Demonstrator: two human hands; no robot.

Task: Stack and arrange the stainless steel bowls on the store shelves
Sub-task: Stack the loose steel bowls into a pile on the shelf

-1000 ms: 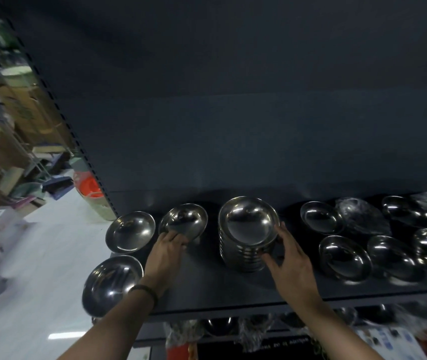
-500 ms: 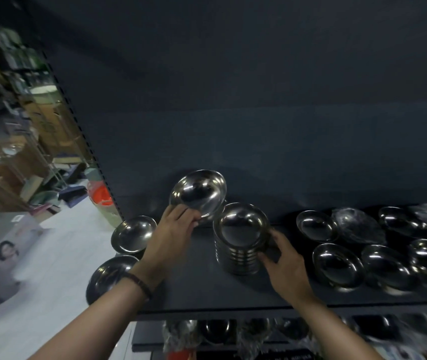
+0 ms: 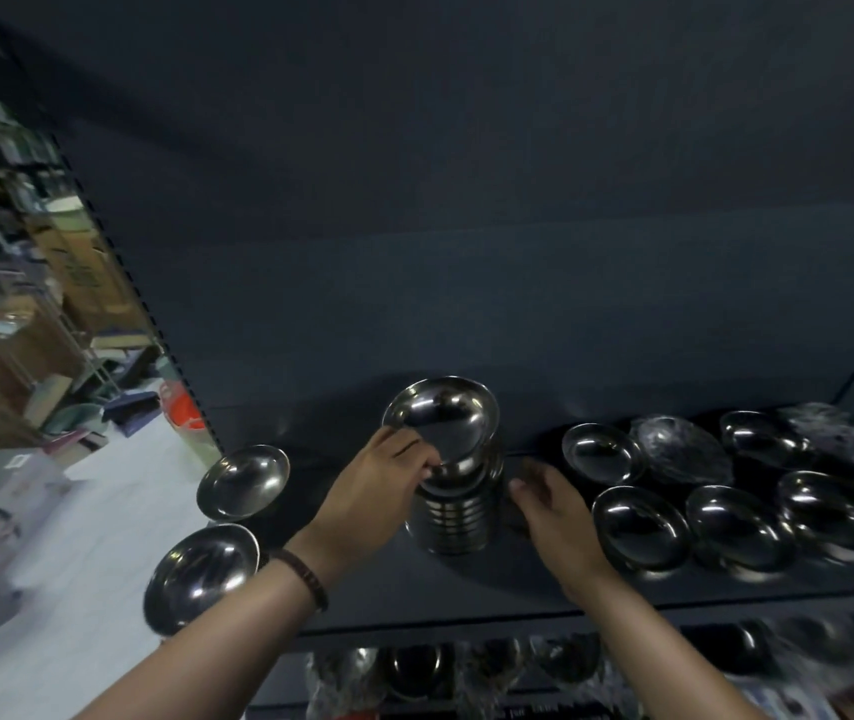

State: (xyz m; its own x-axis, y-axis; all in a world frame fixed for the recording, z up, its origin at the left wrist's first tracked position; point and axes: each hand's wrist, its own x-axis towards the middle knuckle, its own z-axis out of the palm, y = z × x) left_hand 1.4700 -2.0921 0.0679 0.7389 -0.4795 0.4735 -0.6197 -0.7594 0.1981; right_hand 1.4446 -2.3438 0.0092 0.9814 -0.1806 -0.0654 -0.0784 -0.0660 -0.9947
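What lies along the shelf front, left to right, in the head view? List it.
Bowl at the left edge → left hand, gripping the top bowl of the stack → right hand → bowl beside that hand → bowl further right.

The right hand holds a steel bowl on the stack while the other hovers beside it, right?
Not quite: in the head view the left hand holds the steel bowl on the stack, while the right hand hovers beside it.
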